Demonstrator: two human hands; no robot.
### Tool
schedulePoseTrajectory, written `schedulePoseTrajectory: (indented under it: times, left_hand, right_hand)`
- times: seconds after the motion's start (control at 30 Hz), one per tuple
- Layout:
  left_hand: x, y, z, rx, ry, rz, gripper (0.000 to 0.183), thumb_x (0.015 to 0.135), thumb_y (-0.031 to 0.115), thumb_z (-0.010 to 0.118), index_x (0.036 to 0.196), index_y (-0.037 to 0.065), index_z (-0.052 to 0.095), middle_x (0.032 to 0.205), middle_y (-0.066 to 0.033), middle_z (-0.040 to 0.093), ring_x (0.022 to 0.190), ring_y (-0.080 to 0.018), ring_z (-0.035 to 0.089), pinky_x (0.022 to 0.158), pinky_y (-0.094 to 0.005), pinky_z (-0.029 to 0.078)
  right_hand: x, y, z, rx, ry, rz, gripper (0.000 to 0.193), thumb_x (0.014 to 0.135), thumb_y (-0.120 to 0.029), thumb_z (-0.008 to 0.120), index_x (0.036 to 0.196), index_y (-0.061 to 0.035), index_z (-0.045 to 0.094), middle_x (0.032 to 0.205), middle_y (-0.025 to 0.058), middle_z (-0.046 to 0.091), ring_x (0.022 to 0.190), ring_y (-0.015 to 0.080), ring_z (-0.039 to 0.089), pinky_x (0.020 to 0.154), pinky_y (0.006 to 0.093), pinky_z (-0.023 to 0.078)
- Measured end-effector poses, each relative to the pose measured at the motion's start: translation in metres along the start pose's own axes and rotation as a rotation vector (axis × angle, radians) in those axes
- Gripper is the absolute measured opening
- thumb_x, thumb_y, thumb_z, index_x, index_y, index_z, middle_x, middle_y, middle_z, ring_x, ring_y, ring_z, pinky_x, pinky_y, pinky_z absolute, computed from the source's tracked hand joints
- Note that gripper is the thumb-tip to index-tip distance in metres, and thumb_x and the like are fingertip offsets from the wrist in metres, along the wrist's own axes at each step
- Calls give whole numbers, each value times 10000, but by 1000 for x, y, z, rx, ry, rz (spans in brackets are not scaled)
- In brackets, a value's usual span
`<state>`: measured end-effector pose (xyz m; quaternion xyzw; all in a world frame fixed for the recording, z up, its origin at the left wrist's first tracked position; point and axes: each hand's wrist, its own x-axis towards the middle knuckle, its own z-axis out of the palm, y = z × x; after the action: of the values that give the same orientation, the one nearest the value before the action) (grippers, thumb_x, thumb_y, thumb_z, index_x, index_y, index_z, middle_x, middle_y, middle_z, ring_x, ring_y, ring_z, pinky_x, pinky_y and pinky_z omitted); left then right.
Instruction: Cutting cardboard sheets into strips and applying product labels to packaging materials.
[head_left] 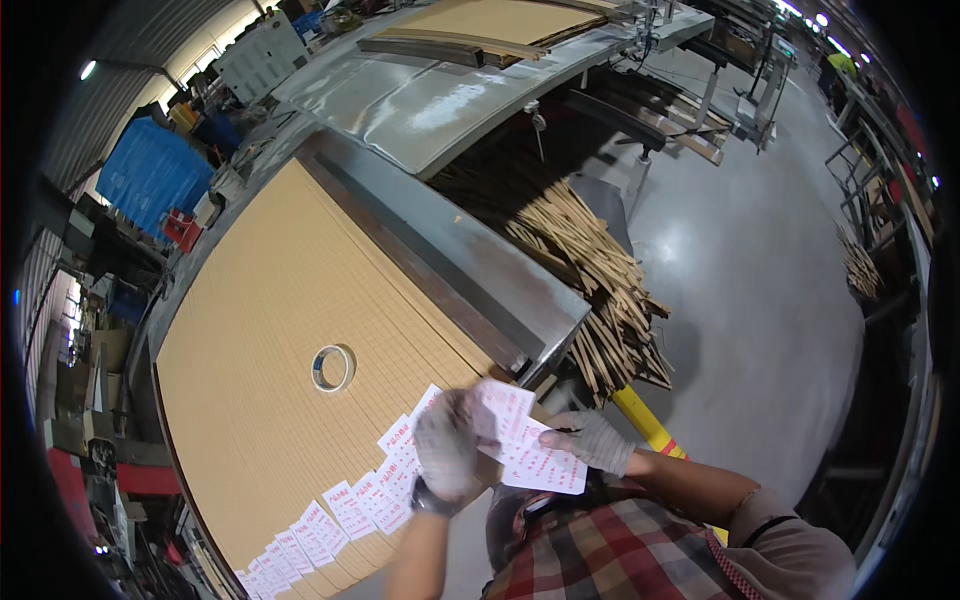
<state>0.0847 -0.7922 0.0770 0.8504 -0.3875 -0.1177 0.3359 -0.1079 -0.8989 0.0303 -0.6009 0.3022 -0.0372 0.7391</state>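
My right hand (pixel 592 441), in a pale work glove, grips white printed paper slips (pixel 545 470) with red print by their right edge, in front of my body. My left hand (pixel 446 448), gloved as well and with a dark band at the wrist, has its fingers closed at the left edge of another printed slip (pixel 506 404). Those fingertips are dark and somewhat blurred. Beneath and beside the left hand, several overlapping slips (pixel 350 508) lie in a row along the near edge of a stack of brown board sheets (pixel 260 300). Some are partly hidden by that hand.
A roll of tape (pixel 333 368) lies on the brown sheets. Beyond their right side runs a grey metal beam (pixel 460 250). Past it, a heap of thin wooden strips (pixel 600 290) rests below a metal table (pixel 400 100). A yellow bar (pixel 645 420) stands near my right arm.
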Motion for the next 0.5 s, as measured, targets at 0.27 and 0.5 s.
schedulePoseTrajectory:
  times: [0.27, 0.5]
  left_hand:
    - [-86, 23, 10, -962, 201, -391, 508, 948, 172, 506, 1353, -47, 292, 1273, -106, 459, 1105, -176, 479, 941, -324, 410]
    - [-187, -54, -5, -917, -482, -551, 625, 790, 80, 611, 1357, 62, 349, 1327, -187, 400, 1259, -319, 386, 1035, -373, 345]
  right_hand:
    - [-28, -33, 11, 169, 51, -156, 414, 897, -58, 530, 1299, 11, 457, 1161, 98, 586, 1040, 113, 540, 931, 267, 423]
    - [-13, -36, 70, -272, -328, 68, 270, 912, -52, 493, 1170, 4, 549, 1054, 117, 606, 981, 146, 567, 876, 295, 463]
